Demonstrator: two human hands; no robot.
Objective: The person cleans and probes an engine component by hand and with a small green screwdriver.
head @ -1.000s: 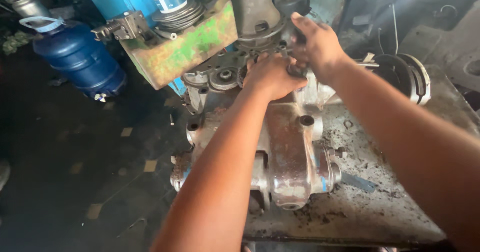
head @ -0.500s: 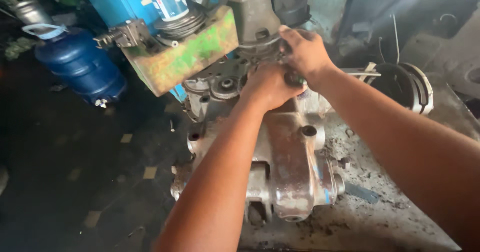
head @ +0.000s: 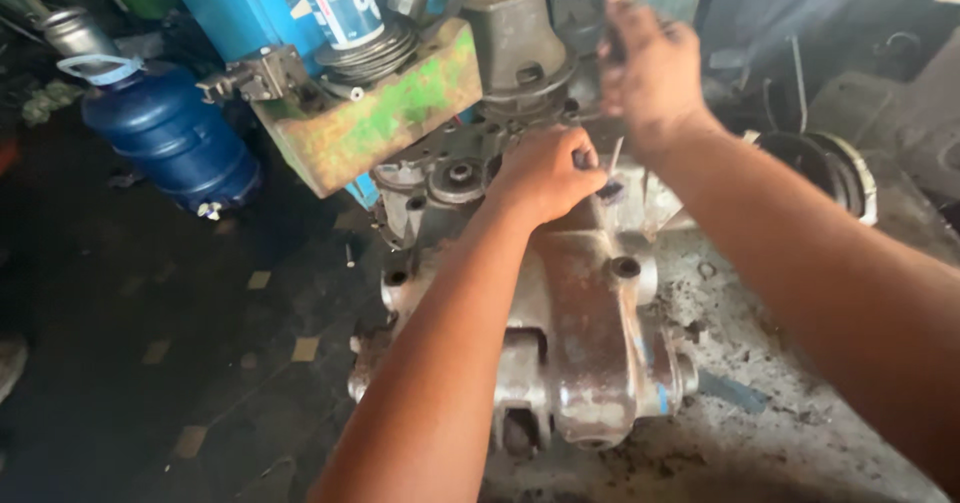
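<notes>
So there's one big greasy cast-metal housing lying on a grimy grey desk, running from the near edge up toward a blue machine at the back. Two bare hands are on the far end of it. The left hand sits right on top of the housing, its fingers clenched around something small and dark, with a thin metal bit poking out beside it; too blurry to say what it is. The right hand is up higher, above the housing, against the dark machine parts behind it, fingers curled in; I honestly can't tell if it's gripping anything because of the motion blur.

Stuff crowding the spot: a chipped green and rusty metal block sticks out just left of the hands, with a stack of dark rings on it and a grey cone-shaped casting right behind the left hand. One white can with a blue label stands above the rings.

Off to the left on the dark floor is one blue plastic jug with a pale handle, well apart from the work. On the right, a round black and metal part rests on the desk. I count two open bolt holes on the near part of the housing top.
</notes>
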